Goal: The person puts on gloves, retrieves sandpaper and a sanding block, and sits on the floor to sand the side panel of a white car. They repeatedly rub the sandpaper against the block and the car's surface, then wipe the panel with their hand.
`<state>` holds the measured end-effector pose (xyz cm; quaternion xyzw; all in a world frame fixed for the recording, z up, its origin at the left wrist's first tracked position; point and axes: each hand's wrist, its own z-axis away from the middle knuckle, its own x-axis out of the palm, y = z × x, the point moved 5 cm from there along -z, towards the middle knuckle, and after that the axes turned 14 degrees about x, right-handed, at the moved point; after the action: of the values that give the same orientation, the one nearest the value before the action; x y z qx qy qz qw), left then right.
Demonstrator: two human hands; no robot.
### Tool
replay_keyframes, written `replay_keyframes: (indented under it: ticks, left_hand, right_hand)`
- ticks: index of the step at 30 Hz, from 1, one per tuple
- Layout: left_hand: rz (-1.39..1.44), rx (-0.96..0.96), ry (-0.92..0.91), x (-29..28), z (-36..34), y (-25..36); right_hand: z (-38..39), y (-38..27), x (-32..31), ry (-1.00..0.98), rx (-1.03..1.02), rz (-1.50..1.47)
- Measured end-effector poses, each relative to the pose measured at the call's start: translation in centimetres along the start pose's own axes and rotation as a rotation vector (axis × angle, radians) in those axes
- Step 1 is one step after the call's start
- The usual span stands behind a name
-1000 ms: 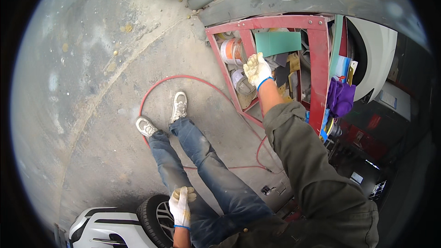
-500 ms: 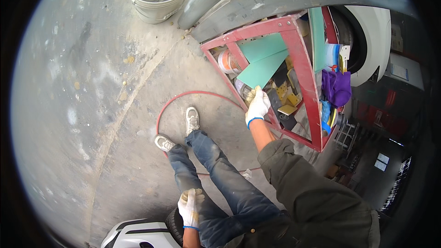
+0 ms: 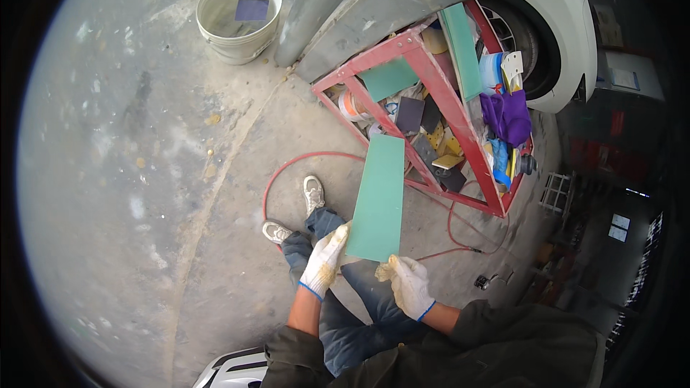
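Note:
A long green sheet (image 3: pixel 375 194), likely abrasive paper or board, hangs in front of me above my legs. My left hand (image 3: pixel 323 262), in a white glove with a blue cuff, grips its lower left corner. My right hand (image 3: pixel 404 286), gloved the same way, pinches the lower right corner. Beyond the sheet stands a red metal rack (image 3: pixel 474 167) holding cans, yellow and dark pads and another green piece (image 3: pixel 388 77). A purple cloth (image 3: pixel 504 116) lies at its right side.
A white bucket (image 3: pixel 230 44) with a dark square inside stands by a grey post (image 3: pixel 302 7). A red hose (image 3: pixel 287 162) loops on the concrete floor around my feet. A white car wheel area (image 3: pixel 568 25) is beyond the rack; another white car part (image 3: pixel 230 366) shows at the bottom.
The green sheet has come out of the rack toward me. My left hand has risen from beside my leg onto it, and my right hand has drawn back from the rack with it.

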<state>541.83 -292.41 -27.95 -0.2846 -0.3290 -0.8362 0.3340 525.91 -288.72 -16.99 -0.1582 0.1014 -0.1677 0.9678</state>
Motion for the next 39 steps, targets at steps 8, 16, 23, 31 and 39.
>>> replay_keyframes:
  ticks: [8, 16, 23, 31, 39]
  left_hand:
    - [-0.155, 0.083, 0.064, 0.0, 6.0, 2.7]
    - [-0.703, 0.222, 0.477, -2.7, 12.3, 4.3]
    - [-0.844, 0.526, 0.914, -7.3, 7.7, 14.5]
    - [-1.101, 0.415, 0.918, -1.2, 12.1, 13.2]
    - [-1.232, 0.385, 0.801, 4.1, 18.9, 7.9]
  right_hand:
    - [-1.2, -1.0, 2.3, -0.246, 0.142, 0.349]
    - [-0.7, -3.6, 12.0, -0.319, -0.154, 0.809]
    - [3.7, 2.7, 12.5, -0.453, -0.218, 0.802]
    - [3.0, 0.6, 12.4, -0.312, -0.223, 0.695]
    - [-2.8, -1.5, 13.3, -0.331, -0.207, 0.517]
